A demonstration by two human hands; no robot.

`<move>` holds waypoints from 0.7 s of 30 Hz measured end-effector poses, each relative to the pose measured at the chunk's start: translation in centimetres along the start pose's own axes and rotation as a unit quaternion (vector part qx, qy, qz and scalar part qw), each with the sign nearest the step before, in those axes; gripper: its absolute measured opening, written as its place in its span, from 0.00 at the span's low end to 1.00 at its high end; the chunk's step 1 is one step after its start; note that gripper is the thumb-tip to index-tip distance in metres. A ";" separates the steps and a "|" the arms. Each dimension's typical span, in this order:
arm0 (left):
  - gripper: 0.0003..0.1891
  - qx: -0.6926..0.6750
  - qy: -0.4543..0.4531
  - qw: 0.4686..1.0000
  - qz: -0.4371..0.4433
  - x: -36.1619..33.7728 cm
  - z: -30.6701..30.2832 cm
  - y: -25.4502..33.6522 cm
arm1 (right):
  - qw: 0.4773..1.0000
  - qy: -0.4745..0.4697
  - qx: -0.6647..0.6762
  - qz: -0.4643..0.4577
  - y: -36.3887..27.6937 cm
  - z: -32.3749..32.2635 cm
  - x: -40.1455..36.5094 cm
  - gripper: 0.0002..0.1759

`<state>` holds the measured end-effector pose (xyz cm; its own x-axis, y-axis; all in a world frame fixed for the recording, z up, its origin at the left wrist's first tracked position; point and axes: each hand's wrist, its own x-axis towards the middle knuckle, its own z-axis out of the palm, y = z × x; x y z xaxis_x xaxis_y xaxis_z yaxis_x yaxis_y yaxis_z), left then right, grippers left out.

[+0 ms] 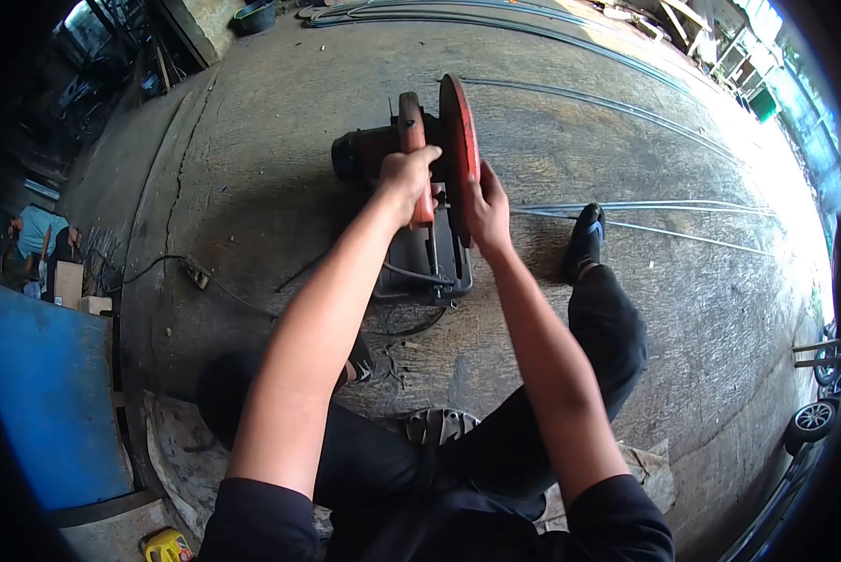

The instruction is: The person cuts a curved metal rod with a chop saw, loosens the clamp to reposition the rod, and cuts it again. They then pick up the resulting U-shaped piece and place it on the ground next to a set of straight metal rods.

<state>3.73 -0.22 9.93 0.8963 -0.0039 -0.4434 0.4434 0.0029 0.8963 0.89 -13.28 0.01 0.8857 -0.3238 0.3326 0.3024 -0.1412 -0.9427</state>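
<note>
A cut-off saw with a dark motor, a red handle and a dark base stands on the concrete floor in front of me. My left hand is closed around its red handle, with the thumb lying along the top. On the saw's right side a large red cutting disc stands nearly edge-on to me. The fingers and thumb of my right hand are at the disc's near right edge, gripping it; part of the fingers is hidden behind it.
Long metal rods lie on the floor to the right and far side. A power cable runs left from the saw. A blue panel stands at the left, a wheel at the right. A person is at far left.
</note>
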 end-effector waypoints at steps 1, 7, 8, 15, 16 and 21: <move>0.22 0.000 -0.015 1.000 -0.004 0.2 -0.1 1.2 | 0.997 -0.033 -0.063 0.024 -2.0 0.0 1.5 0.29; 0.25 0.072 0.042 0.994 0.077 5.1 0.4 5.5 | 0.980 -0.084 -0.170 -0.056 -3.5 1.9 8.3 0.34; 0.25 0.070 0.043 0.994 0.075 6.8 0.2 5.7 | 0.977 -0.067 -0.175 -0.098 -3.4 2.3 9.0 0.34; 0.07 0.228 -0.033 0.966 0.119 8.0 0.0 8.3 | 0.959 -0.064 -0.238 -0.137 -4.2 3.2 11.5 0.31; 0.07 0.228 -0.033 0.966 0.117 7.8 -0.1 8.3 | 0.959 -0.065 -0.239 -0.136 -3.6 3.0 11.5 0.31; 0.07 0.130 -0.020 0.985 0.109 7.0 0.0 7.8 | 0.936 0.200 0.256 0.137 3.2 -1.1 4.5 0.14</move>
<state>13.44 -0.21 13.81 0.9668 -0.0717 -0.2452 0.2207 -0.2487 0.9431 5.47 -16.22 -1.51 0.7824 -0.6217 -0.0363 0.3031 0.4311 -0.8499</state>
